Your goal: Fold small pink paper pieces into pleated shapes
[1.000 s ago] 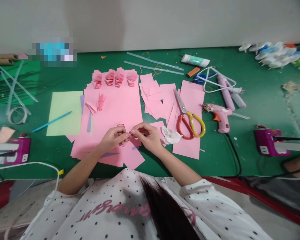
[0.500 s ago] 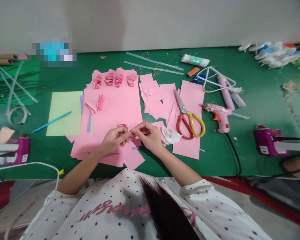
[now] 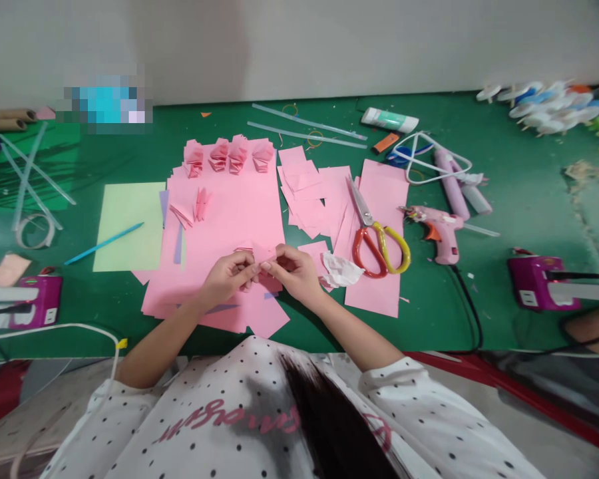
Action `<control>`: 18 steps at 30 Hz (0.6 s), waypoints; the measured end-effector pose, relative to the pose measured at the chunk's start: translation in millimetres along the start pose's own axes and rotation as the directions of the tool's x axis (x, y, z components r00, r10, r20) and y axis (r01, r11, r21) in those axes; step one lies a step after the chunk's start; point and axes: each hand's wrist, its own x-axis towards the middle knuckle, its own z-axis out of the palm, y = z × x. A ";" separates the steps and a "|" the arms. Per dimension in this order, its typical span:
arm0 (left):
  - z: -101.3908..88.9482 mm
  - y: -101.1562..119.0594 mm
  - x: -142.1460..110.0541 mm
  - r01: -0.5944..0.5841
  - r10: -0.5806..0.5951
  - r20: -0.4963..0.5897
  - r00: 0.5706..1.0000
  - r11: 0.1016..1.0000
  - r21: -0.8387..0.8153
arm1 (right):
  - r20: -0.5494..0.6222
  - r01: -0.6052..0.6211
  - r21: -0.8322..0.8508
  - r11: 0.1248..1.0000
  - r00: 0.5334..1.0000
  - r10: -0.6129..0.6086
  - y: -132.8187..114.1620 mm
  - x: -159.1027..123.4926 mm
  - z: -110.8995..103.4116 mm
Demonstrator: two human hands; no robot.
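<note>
My left hand and my right hand meet over the large pink sheets near the table's front edge. Both pinch one small folded pink paper piece between their fingertips, and part of it is hidden behind my fingers. Several finished pleated pink pieces lie in a row at the far edge of the sheets, and two more lie to the left of the middle. A stack of small pink squares lies just right of the sheets.
Red and yellow scissors, crumpled white paper and a pink glue gun lie to my right. A pale green sheet with a blue stick lies left. Purple devices sit at both sides. Another person's arm shows far right.
My fingers have shifted slightly on the small pink piece, and a flap of it now stands up between my hands. Nothing else on the table has moved.
</note>
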 end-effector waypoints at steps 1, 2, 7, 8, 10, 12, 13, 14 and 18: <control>0.2 -0.4 0.1 0.002 -0.002 0.001 1.000 1.000 0.000 | -0.015 0.016 -0.013 1.000 1.000 -0.016 -0.7 -0.1 -0.3; 0.4 -0.8 0.2 0.003 -0.003 0.000 1.000 1.000 -0.001 | -0.026 0.025 -0.021 0.999 0.999 -0.026 -1.3 -0.1 -0.6; 0.8 -2.4 0.4 0.006 -0.006 0.003 1.000 1.000 0.002 | -0.021 -0.004 -0.012 1.000 1.000 0.004 -3.9 0.2 -1.2; 0.7 -2.7 0.5 0.006 -0.006 0.006 1.000 1.000 0.005 | -0.022 -0.012 -0.010 1.000 1.000 0.012 -4.6 0.1 -1.2; 0.3 -3.7 0.7 0.006 -0.006 0.007 1.000 1.000 0.013 | -0.024 -0.019 -0.007 1.000 1.000 0.018 -5.9 0.0 -0.8; -0.3 -5.3 0.6 0.004 -0.004 0.007 1.000 1.000 0.022 | -0.023 -0.014 -0.004 1.000 1.000 0.014 -6.6 0.0 -0.4; -0.6 -6.1 0.5 0.002 -0.002 0.006 1.000 1.000 0.026 | -0.023 -0.010 -0.001 1.000 1.000 0.010 -6.4 0.0 -0.2; -0.9 -6.8 0.3 -0.001 0.001 0.006 1.000 1.000 0.030 | -0.021 -0.006 0.002 1.000 1.000 0.006 -6.1 0.1 -0.1; -1.0 -7.0 -0.4 0.004 -0.005 0.010 1.000 0.999 0.045 | -0.009 0.002 0.018 1.000 1.000 -0.002 -3.1 0.1 0.0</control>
